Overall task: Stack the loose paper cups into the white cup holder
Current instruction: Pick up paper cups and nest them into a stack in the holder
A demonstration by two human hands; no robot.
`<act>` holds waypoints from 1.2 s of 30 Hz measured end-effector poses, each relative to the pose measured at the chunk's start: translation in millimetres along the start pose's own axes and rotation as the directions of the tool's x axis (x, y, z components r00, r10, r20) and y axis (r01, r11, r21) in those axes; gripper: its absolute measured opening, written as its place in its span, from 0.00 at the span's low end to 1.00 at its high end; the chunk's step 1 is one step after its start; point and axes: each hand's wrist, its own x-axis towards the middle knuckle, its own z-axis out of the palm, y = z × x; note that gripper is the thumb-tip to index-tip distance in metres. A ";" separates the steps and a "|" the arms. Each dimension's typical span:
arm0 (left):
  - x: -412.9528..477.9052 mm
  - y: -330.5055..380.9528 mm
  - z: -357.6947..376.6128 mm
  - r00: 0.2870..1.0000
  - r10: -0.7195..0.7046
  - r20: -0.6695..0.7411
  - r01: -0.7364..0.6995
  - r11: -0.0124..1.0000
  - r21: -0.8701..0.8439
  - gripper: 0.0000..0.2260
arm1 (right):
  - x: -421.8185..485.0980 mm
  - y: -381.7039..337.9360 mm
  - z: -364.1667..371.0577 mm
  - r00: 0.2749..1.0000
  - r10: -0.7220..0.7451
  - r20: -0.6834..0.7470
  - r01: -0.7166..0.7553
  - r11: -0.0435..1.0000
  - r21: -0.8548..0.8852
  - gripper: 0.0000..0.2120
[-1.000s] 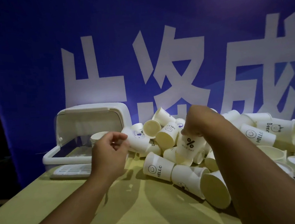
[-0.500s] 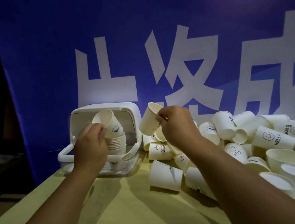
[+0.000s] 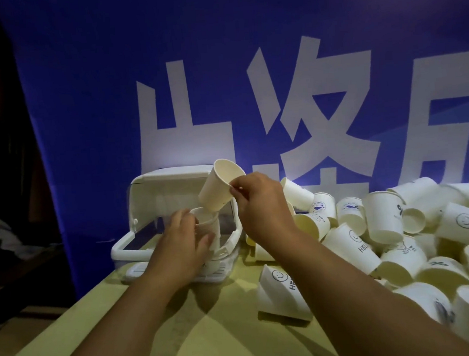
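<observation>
Right now the right hand (image 3: 260,204) pinches a plain paper cup (image 3: 220,185) by its rim, holding it just above and slightly to the right of the left hand (image 3: 186,239). The cup is tilted, mouth up and toward the right hand, base pointing down-left at the stack of nested cups (image 3: 207,227) inside the white cup holder (image 3: 157,209). The left hand curls around that stack, steadying it, so the stack's open top sits directly beneath the held cup's base. Judging by this, the next move needs the cup's long axis brought upright over the stack. The holder's lid stands open behind both hands. Beyond the right hand, the pile of loose cups (image 3: 385,222) sprawls across the worktop (image 3: 184,336), many lying on their sides.
</observation>
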 end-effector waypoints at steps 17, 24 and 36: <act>-3.7 4.3 3.2 0.981 0.132 -0.146 -0.141 0.988 -0.060 0.41 | -7.1 6.7 22.8 0.984 -0.049 0.171 0.044 0.998 0.035 0.12; 0.1 -0.6 6.8 0.997 0.004 -0.082 -0.005 1.000 -0.012 0.24 | -18.8 9.6 32.3 0.901 -0.051 0.431 0.090 0.993 -0.072 0.16; -10.7 31.2 8.2 0.953 0.230 -0.198 -0.166 0.941 0.295 0.20 | 15.7 75.8 -127.1 0.963 0.268 -0.010 -0.256 0.907 -0.334 0.03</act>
